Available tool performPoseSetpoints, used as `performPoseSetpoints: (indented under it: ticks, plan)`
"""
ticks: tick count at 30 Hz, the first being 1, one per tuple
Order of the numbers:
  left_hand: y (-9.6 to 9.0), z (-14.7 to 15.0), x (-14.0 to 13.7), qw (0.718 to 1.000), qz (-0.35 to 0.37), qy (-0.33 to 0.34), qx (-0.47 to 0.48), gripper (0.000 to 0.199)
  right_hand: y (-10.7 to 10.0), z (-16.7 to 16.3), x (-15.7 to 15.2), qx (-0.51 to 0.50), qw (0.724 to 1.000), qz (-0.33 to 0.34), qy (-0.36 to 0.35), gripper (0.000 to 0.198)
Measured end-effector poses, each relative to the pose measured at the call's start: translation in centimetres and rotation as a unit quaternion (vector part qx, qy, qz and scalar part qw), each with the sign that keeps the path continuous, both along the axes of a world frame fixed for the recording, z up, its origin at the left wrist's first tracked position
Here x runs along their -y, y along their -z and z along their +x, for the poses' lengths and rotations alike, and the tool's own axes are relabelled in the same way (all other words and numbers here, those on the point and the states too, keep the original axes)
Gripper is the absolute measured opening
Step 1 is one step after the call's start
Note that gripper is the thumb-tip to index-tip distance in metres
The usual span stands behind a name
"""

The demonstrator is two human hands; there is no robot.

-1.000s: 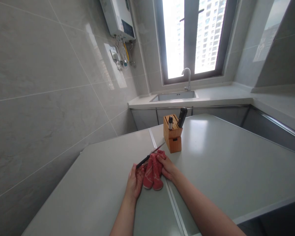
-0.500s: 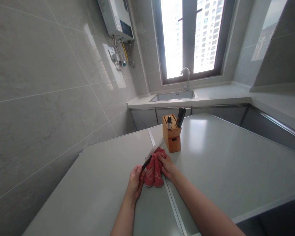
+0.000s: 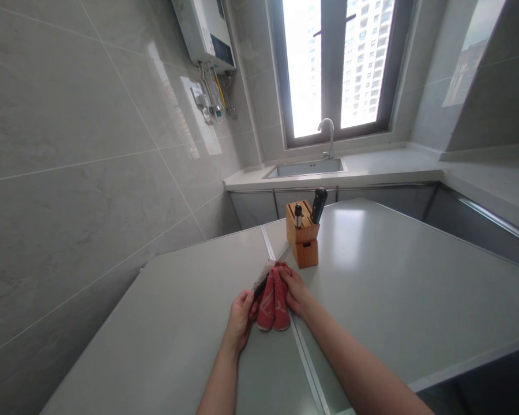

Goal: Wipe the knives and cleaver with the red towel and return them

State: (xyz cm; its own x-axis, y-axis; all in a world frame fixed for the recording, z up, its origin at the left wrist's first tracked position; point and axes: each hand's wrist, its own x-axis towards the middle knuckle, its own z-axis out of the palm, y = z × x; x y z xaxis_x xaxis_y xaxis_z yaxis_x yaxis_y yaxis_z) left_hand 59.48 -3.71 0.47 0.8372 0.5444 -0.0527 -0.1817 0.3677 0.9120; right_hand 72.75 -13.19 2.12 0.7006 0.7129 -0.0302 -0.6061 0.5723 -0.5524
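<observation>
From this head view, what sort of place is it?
Likely a home kitchen: a sink with a faucet is set in the counter, and a wooden knife block stands on the table.

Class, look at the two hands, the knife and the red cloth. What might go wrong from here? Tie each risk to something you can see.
1. The right hand grips the red cloth close beside the knife; if the cloth slipped, that hand might be cut.
2. The knife points toward the knife block, which stands close by; a forward push might knock it.
</observation>
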Motion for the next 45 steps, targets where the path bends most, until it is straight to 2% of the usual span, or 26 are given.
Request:
performPoseSetpoints:
  ticks: [6,12,14,18,20,23,25,29,40,45]
  plan:
    - [0.6,0.3,-0.1,0.997,0.053,-0.058,-0.005,0.034,-0.3,0.2,0.0,-0.041,0.999,0.031,0.001,0.028]
    - [0.7,0.4,0.2,0.991,0.11,-0.079,-0.02,0.034,-1.3,-0.3,0.5,0.001,0.998,0.051,-0.035,0.03]
    - [0.6,0.4,0.2,0.99,0.111,-0.085,-0.019,0.034,-1.8,-0.7,0.9,0.031,0.997,0.048,-0.058,0.031]
    - [0.4,0.3,0.3,0.992,0.084,-0.091,-0.013,0.035,-2.6,-1.3,1.6,0.078,0.99,0.064,-0.099,0.046]
    - [0.3,0.3,0.3,0.993,0.068,-0.092,-0.013,0.036,-2.7,-1.4,1.6,0.088,0.989,0.053,-0.104,0.044]
    - [0.2,0.4,0.4,0.994,0.062,-0.09,-0.014,0.038,-2.4,-1.3,1.3,0.087,0.993,0.022,-0.082,0.037]
    - [0.2,0.3,0.4,0.994,0.065,-0.086,-0.013,0.038,-2.1,-1.2,1.1,0.078,0.995,0.012,-0.062,0.039]
    - [0.4,0.3,0.2,0.995,0.06,-0.075,-0.005,0.036,-1.7,-0.9,0.8,0.082,0.995,0.007,-0.047,0.045]
    - [0.6,0.3,0.2,0.997,0.059,-0.053,-0.01,0.037,-0.7,-0.4,0.3,0.052,0.998,-0.02,-0.009,0.035]
    - [0.6,0.2,0.2,0.996,0.071,-0.047,-0.014,0.037,-0.6,-0.4,0.5,0.065,0.997,-0.025,-0.03,0.032]
